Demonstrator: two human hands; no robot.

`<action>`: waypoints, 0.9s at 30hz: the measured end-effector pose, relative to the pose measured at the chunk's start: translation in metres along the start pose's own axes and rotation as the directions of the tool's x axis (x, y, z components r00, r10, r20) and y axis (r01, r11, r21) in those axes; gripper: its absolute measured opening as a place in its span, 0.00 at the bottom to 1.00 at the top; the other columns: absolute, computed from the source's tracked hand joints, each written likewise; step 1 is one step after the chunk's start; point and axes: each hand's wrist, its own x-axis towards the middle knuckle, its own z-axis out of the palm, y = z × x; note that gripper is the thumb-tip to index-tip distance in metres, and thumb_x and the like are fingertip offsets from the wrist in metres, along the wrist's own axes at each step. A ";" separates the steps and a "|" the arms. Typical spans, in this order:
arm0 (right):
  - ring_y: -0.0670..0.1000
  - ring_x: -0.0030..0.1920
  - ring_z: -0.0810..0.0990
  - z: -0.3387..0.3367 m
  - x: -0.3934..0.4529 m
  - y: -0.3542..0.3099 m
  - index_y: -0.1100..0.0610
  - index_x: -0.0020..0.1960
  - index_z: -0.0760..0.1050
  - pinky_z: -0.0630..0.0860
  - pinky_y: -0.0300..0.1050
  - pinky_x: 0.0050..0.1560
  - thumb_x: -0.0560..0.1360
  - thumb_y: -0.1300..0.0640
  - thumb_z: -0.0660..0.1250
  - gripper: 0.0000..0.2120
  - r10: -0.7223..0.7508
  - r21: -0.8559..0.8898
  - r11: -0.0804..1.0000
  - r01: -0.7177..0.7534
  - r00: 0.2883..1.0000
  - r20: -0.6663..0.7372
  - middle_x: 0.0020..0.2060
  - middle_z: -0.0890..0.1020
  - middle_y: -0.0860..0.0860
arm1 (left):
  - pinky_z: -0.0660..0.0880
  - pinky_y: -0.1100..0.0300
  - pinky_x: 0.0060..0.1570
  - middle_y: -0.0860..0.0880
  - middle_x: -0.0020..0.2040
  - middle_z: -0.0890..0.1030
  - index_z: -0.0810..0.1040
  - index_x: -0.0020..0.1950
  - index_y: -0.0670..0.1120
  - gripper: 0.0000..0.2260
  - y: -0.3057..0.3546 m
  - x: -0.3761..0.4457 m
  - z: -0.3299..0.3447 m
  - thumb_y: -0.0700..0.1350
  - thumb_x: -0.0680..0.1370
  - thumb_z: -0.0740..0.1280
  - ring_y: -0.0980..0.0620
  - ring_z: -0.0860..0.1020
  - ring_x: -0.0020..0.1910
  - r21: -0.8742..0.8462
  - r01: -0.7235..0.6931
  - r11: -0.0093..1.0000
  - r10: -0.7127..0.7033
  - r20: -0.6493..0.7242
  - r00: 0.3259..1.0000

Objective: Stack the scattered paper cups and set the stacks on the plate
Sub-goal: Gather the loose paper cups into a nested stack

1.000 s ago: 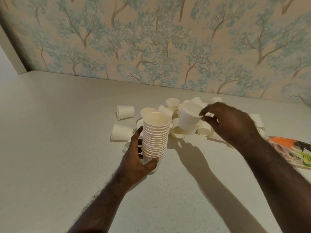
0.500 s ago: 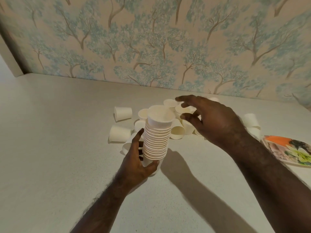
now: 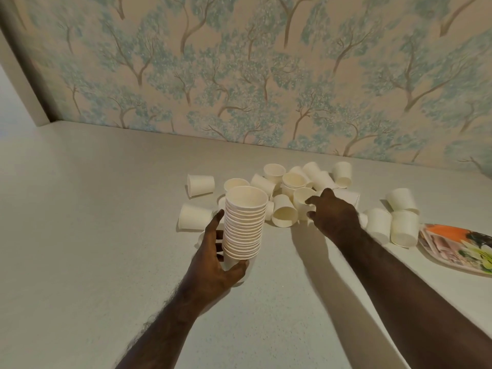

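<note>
My left hand (image 3: 213,258) grips the base of a tall stack of white paper cups (image 3: 245,225) and holds it upright above the table. My right hand (image 3: 334,214) reaches into the scattered cups (image 3: 277,179) behind the stack, with thumb and fingers closing round one upright cup (image 3: 302,199). More loose cups (image 3: 402,225) lie to the right, next to the patterned plate (image 3: 458,249) at the right edge. The plate holds no cups.
Two cups lie on their sides at the left of the pile (image 3: 201,184) (image 3: 194,217). A light speckled table (image 3: 106,235) runs back to a wall with tree-pattern wallpaper (image 3: 239,75). The plate runs out of view on the right.
My right hand set the cup it carried onto the stack, then let go and moved right and down into the pile, where it now takes hold of another cup. The stack stayed in my left hand.
</note>
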 end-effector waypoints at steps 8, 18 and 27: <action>0.59 0.37 0.80 0.000 -0.001 0.005 0.55 0.47 0.81 0.72 0.46 0.31 0.75 0.53 0.68 0.06 -0.034 0.018 0.999 0.038 0.983 -0.178 0.48 0.78 0.55 | 0.75 0.63 0.57 0.66 0.66 0.69 0.51 0.69 0.73 0.44 -0.004 0.004 -0.005 0.65 0.61 0.75 0.62 0.73 0.62 0.003 0.002 1.000 -0.002 0.010 1.000; 0.45 0.35 0.71 -0.118 -0.020 -0.018 0.49 0.53 0.76 0.69 0.42 0.36 0.78 0.48 0.64 0.07 -0.047 0.381 0.881 0.281 0.853 -0.520 0.48 0.73 0.45 | 0.71 0.77 0.46 0.76 0.61 0.68 0.51 0.70 0.72 0.44 0.000 0.009 0.004 0.67 0.62 0.74 0.69 0.71 0.60 -0.007 -0.004 1.000 0.004 0.023 1.000; 0.34 0.35 0.68 -0.133 -0.048 -0.060 0.49 0.54 0.77 0.67 0.37 0.36 0.77 0.49 0.66 0.07 -0.262 0.402 0.799 0.447 0.860 -0.437 0.48 0.73 0.43 | 0.70 0.80 0.44 0.71 0.64 0.69 0.53 0.73 0.67 0.45 -0.001 0.011 0.012 0.65 0.63 0.74 0.68 0.71 0.61 -0.020 -0.010 1.000 0.010 0.031 0.999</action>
